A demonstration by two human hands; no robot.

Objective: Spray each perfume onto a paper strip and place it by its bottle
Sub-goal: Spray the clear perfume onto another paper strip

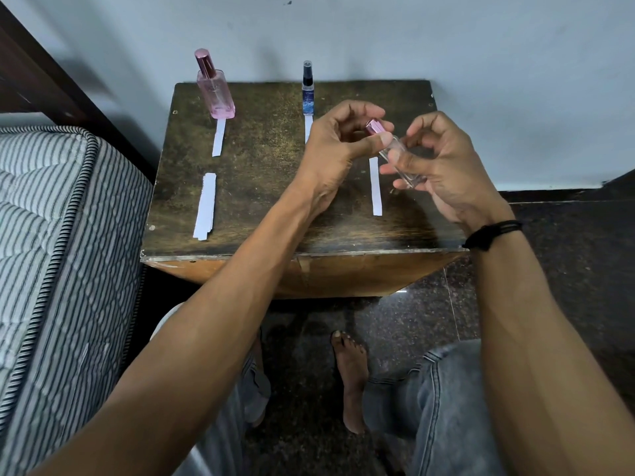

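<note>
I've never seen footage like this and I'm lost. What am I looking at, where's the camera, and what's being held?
There is no machine here. The single picture comes from a camera worn on a person's head, looking down at their bare hands. On the wooden table stand a pink bottle and a slim blue bottle, each with a paper strip before it. A third strip lies on the right, with spare strips front left. The right hand holds a clear bottle; the left hand pinches its pink cap.

A worn wooden table (268, 173) stands against a pale wall (481, 46). On it are a pink bottle (215, 92) and a slim blue bottle (308, 94), each upright with a paper strip (219, 137) or second strip (309, 127) before it. A third strip (375, 187) lies right and a stack of strips (205, 206) left.
</note>
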